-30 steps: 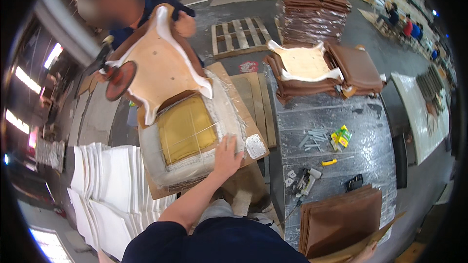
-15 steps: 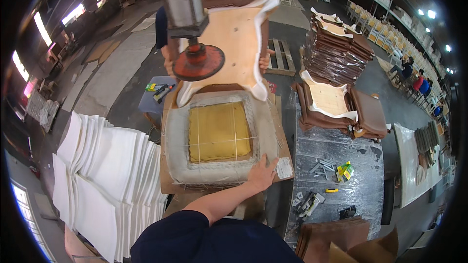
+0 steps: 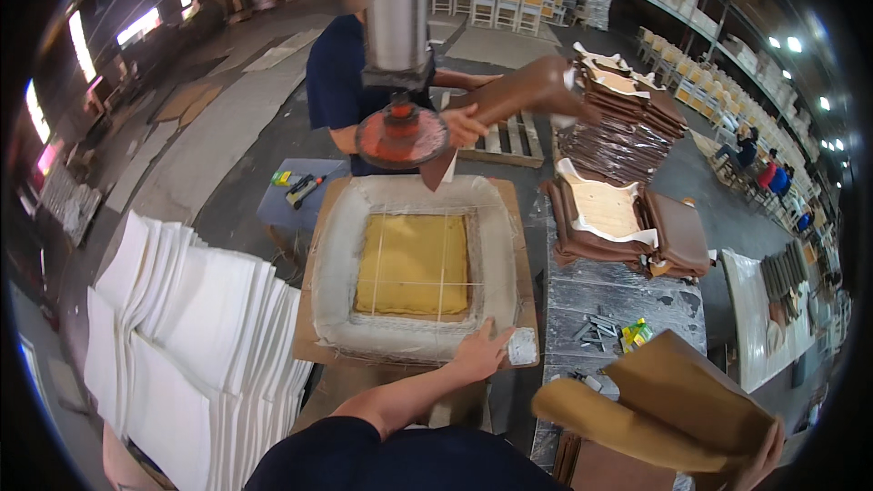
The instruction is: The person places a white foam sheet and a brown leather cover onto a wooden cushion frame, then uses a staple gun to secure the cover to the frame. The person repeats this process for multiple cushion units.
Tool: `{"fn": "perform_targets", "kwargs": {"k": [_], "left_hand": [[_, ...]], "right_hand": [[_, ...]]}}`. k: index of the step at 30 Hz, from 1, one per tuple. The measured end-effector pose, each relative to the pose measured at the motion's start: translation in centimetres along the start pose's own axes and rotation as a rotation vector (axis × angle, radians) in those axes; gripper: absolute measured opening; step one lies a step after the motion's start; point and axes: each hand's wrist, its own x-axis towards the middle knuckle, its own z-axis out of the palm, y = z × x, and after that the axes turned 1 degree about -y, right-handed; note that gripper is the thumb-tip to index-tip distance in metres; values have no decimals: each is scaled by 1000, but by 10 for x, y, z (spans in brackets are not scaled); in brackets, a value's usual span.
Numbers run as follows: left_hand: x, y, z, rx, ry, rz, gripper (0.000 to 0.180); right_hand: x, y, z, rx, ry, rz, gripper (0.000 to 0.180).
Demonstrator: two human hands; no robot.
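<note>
White padded mould (image 3: 341, 259) with yellow centre sits mid-tabletop on a cardboard sheet (image 3: 314, 345). Left hand (image 3: 479, 352) lies flat on its near rim, fingers spread. Right hand (image 3: 762, 456), lower right, fingers clamped on a brown seat cover (image 3: 668, 405). Opposite, a co-worker lifts another cover (image 3: 518, 95).

Grey concrete floor (image 3: 227, 127), shelving (image 3: 700, 18) along the wall, bright ceiling lights (image 3: 791, 44)

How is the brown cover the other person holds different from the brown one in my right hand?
The co-worker's cover is dark brown, held high over the mould. The cover in the right hand is lighter tan, held low beside the metal table. Both are curved seat covers, gripped at one end.
</note>
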Motion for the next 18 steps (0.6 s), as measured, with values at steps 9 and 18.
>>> {"fn": "perform_targets", "kwargs": {"k": [9,18], "left_hand": [[-34,-12,-11,84,-59,-27,72],[-67,-29,-22,87,-41,-42,86]], "right_hand": [[28,-54,95,152,-306,-162,23],[29,-115,160,260,-629,-474,13]]}}
